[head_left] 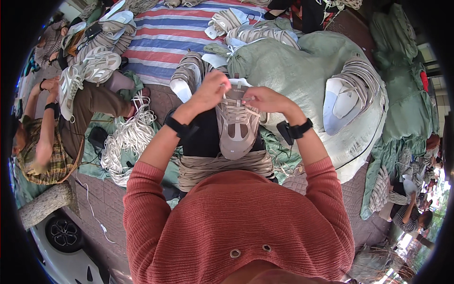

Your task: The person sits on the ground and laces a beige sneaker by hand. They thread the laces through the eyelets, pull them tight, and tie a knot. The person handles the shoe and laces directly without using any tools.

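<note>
A beige-grey shoe upper [235, 137] rests on my lap, its toe toward me, with pale laces [235, 112] crossing its front. My left hand [208, 91] is at the upper left of its opening, thumb and fingers pinched on a lace end. On the other side, my right hand [270, 100] pinches a lace close to the top eyelets; a loose end hangs below its fingers. Across my lap, just below the toe, lies a thick bundle of beige laces [226, 169].
Stacked shoe uppers [187, 78] stand just beyond my left hand. More uppers [352, 92] lie on a stuffed pale-green sack [302, 66] at right. A white lace heap [125, 144] is at left, near a seated co-worker [47, 142]. A striped sheet [158, 40] spreads ahead.
</note>
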Demonstrator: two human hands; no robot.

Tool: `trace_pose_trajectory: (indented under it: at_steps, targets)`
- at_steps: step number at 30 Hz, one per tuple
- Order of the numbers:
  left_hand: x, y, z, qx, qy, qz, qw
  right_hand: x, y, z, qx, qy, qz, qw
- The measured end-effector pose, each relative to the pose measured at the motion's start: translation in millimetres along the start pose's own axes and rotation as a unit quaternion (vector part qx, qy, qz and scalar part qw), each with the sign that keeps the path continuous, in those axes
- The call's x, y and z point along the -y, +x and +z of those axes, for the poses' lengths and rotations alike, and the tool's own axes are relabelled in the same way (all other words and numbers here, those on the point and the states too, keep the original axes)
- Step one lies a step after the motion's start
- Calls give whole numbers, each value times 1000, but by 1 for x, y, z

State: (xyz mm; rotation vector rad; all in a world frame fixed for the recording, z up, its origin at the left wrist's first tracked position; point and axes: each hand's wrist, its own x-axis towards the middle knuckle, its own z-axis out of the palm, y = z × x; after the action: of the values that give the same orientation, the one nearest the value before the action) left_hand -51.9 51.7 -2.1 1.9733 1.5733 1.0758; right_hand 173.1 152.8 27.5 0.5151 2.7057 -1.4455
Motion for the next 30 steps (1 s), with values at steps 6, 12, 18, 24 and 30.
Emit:
trace_pose_trajectory:
  at_steps: [6,12,18,24,30]
  targets:
    - [20,-42,-34,1,-6,-119,993,-9,-95,-15,-173,674,-182,694]
    - [-2,-55,-20,-5,-28,-141,990,-91,-243,-19,-653,586,-181,444]
    - [-14,-39,-4,-22,65,-24,997,-67,-206,-3,-682,553,-75,473]
    - [-33,-18,5,42,183,48,981,-15,-52,37,-437,172,-12,883]
    - [-33,-11,16,65,244,35,967,26,-7,31,-191,-270,43,943]
